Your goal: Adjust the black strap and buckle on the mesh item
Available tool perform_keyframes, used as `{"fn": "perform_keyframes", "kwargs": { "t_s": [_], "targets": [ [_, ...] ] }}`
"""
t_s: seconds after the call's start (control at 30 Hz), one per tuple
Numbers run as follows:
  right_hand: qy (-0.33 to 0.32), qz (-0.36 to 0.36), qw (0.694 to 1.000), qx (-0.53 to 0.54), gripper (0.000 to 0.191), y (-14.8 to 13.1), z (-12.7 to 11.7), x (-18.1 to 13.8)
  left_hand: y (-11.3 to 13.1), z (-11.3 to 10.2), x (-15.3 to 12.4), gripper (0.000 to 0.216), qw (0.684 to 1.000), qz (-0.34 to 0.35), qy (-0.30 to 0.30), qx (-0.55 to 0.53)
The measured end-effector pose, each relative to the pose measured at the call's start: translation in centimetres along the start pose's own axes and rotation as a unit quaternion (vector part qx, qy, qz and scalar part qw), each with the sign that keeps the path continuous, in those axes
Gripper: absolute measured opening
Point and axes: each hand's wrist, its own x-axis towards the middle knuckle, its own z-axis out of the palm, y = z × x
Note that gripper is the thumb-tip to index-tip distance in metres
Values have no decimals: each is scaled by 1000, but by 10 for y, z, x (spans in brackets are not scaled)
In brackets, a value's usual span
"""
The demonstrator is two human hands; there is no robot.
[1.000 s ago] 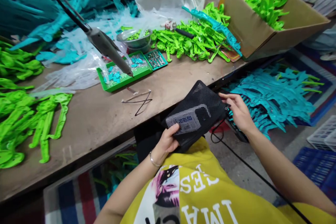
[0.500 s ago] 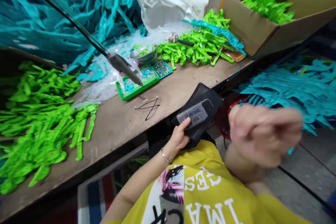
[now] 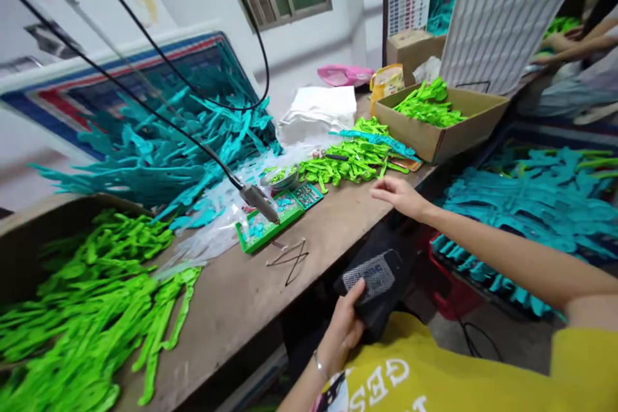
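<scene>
A black mesh pouch (image 3: 374, 283) is gripped by the left hand (image 3: 345, 328) at the lap, while the right hand (image 3: 398, 196), open and empty, is stretched over the table (image 3: 241, 296) near untouched green parts (image 3: 350, 164).

A black mesh pouch (image 3: 374, 286) with a grey device inside lies tilted below the table edge.

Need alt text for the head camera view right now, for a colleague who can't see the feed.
The person's left hand holds a black mesh pouch at their lap, while the right hand reaches out open over the edge of the workbench. The bench carries piles of green plastic parts, a green tray and a cardboard box of more green parts.
</scene>
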Motion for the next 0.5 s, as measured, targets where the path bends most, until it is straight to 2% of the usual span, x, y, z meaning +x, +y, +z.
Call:
{"fn": "perform_keyframes", "kwargs": {
  "t_s": [0.03, 0.07, 0.13, 0.2, 0.27, 0.4, 0.5],
  "targets": [
    [-44, 89, 995, 1, 94, 26, -10, -5, 1, -1, -1, 54, 1000, -6, -3, -11],
    [-119, 171, 978, 18, 99, 48, -18, -13, 2, -1, -2, 52, 1000, -12, -7, -19],
    [-207, 237, 949, 19, 113, 80, -26, -35, 4, 1, -3, 49, 999, -12, -22, -26],
    [-289, 290, 911, 54, 124, 98, -23, -57, 5, 4, -2, 48, 999, -12, -37, -21],
    [-310, 313, 895, 73, 128, 106, -17, -72, 4, 4, 2, 47, 999, -25, -44, -10],
    [-281, 327, 901, 58, 131, 106, -14, -79, 6, -1, 9, 43, 997, -51, -59, 18],
    [-254, 340, 905, 16, 134, 96, -28, -77, 25, -20, -1, 46, 994, -43, -86, 56]
  ]
}}
